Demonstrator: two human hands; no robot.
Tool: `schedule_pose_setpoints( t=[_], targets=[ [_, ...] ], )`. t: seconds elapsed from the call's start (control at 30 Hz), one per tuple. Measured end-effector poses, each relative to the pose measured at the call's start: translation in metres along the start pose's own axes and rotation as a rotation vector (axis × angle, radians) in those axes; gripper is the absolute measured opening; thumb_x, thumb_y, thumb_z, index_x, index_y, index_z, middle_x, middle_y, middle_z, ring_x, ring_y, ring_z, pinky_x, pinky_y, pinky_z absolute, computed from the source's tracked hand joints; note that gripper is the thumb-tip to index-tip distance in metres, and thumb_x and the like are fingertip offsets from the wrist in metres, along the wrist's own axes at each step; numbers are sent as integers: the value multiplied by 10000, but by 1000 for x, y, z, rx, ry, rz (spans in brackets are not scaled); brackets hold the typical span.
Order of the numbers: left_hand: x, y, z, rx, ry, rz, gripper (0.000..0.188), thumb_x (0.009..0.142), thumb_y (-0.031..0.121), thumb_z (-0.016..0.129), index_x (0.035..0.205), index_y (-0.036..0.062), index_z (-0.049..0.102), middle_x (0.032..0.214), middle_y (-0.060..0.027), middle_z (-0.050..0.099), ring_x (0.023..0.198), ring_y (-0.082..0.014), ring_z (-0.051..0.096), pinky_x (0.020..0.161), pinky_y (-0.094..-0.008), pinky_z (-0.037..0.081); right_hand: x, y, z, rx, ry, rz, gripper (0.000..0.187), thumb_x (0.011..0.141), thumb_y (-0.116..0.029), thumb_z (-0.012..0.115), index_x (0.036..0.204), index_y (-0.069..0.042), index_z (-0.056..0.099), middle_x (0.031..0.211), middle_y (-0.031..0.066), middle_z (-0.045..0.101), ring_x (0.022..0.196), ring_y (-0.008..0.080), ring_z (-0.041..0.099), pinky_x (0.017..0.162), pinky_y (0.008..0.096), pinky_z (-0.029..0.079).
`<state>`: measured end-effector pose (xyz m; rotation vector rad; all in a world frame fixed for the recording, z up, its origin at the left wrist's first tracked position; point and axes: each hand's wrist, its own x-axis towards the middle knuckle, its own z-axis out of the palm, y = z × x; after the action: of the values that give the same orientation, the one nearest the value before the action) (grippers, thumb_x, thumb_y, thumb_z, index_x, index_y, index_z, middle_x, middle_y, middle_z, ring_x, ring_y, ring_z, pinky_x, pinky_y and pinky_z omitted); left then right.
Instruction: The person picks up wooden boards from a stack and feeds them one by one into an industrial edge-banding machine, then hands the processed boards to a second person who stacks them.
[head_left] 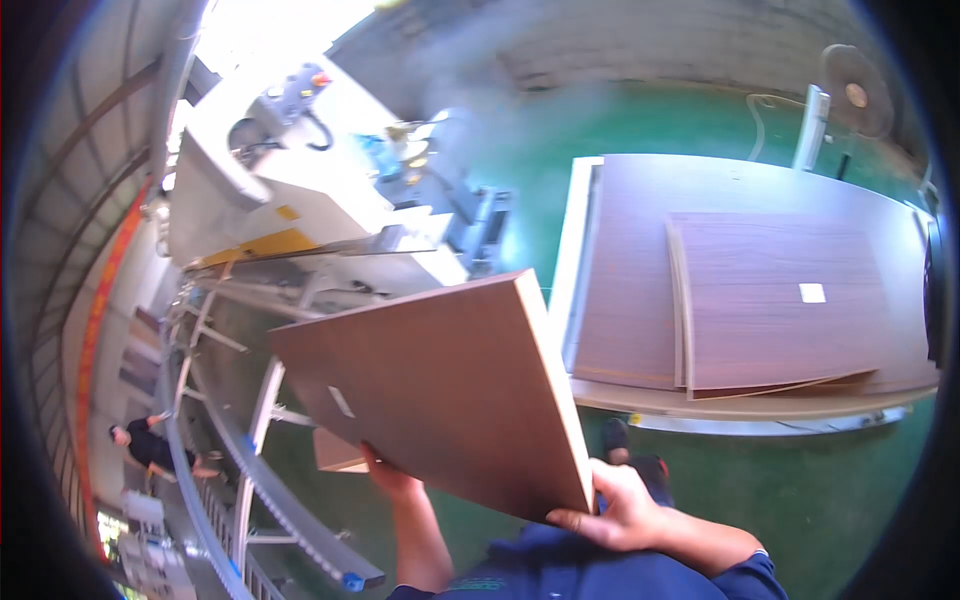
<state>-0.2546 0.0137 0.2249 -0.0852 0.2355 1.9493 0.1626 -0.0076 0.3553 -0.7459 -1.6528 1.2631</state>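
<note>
A person's bare right grip [622,508] pinched the near right corner of a brown board [440,385], with the thumb under the corner and the fingers along the pale end edge. The left grip [398,480] pinched the board's lower edge farther left, one digit showing against the near face; its other fingers were hidden. The board was held up in front of the person's navy shirt [590,572], tilted, its wide face toward the viewer, with a small white label [341,401] left of the middle.

Beyond the board's lower left edge, a smaller piece of brown board [338,450] was partly visible. To the left ran curved grey rails [262,472] with blue end pieces. To the right stood a pale-framed worktop [580,225] bearing a large brown panel [632,290]; on it lay a few smaller panels [770,345], slightly out of line, the top one with a white label too.

Farther off, at upper left, was a white machine [330,195] with a grey control box [296,92]. A round fan [856,95] stood at upper right, above green floor [640,120]. At far left, another person [152,445] in dark clothes was visible.
</note>
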Motion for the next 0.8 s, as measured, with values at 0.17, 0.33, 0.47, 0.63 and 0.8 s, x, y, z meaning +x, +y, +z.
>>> schedule_pose_setpoints(
  t=[0.17,0.33,0.47,0.63,0.8],
  targets=[
    [-43,63,-18,-232,-129,-91,548,1040,404,435,1467,61,444,1539,-130,418,1416,-344,371,1171,-560,254,-20,-44,46,5,-131,-127,359,798,-137,823,1082,-8,645,825,118,671,650,232,666,607,306,530],
    [-85,50,-23,-127,-150,4,523,1045,386,424,1440,45,465,1501,-152,460,1386,-347,416,1157,-553,289,-42,-49,57,7,-225,-199,355,793,-130,822,1080,-14,648,817,122,669,644,226,666,589,300,527],
    [-121,72,-39,-142,-185,142,511,1044,371,424,1436,45,470,1490,-147,475,1382,-350,424,1144,-566,310,-50,-52,54,21,-384,-205,360,777,-112,831,1071,-8,653,835,106,691,665,215,673,634,316,543],
    [-101,31,-52,120,-269,358,541,1004,392,522,1408,34,492,1434,-169,523,1318,-358,489,1118,-540,369,-79,-24,19,-119,-366,-283,616,857,16,717,1404,-9,435,1005,104,664,808,188,623,732,321,538],
    [-156,-8,36,11,-240,295,550,984,417,539,1372,27,519,1404,-179,536,1287,-360,508,1109,-536,375,-90,19,-34,281,-66,153,777,855,-28,737,1520,-28,335,1528,184,382,1383,275,369,1167,414,264]
  ],
)
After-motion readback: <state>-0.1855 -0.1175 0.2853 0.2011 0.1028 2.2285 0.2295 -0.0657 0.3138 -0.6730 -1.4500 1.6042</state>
